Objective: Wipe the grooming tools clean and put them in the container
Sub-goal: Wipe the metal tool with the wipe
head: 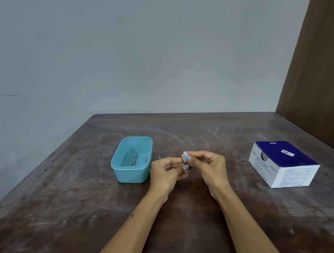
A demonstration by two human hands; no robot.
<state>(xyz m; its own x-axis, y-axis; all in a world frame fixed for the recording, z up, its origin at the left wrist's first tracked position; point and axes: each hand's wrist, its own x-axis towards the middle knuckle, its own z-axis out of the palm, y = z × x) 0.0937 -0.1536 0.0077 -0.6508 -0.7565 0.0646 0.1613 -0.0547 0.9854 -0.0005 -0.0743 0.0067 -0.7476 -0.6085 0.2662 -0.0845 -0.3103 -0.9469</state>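
A light blue plastic container (134,170) stands open on the brown table, with a small metal grooming tool (134,160) lying inside it. Just right of the container my left hand (165,172) grips a thin grooming tool whose tip (159,157) sticks out on the left. My right hand (206,164) pinches a small white wipe (184,157) against the tool between the two hands. Most of the tool is hidden by my fingers.
A blue and white box of alcohol swabs (283,163) sits at the right of the table (67,197). A pale wall rises behind the table, and a brown panel stands at the far right.
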